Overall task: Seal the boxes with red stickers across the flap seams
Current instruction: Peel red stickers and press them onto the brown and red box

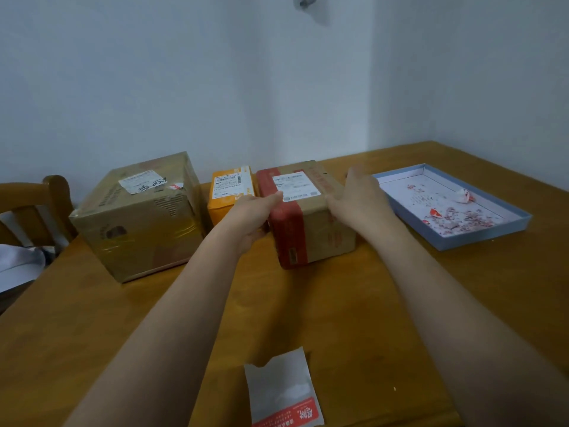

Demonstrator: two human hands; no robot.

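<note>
At mid-table, the small brown cardboard box with the red sticker band is steadied by the gripping left hand and open, flat right hand, seemingly so the sticker can be pressed down.

Three closed boxes stand in a row at the table's far side. The large brown cardboard box on the left is wrapped in clear tape. A small orange box stands in the middle. Beside it — nearly touching — the brown cardboard box with the broad red band carries a white label on top. A sheet of white backing paper with a red sticker lies flat at the near edge.
</note>
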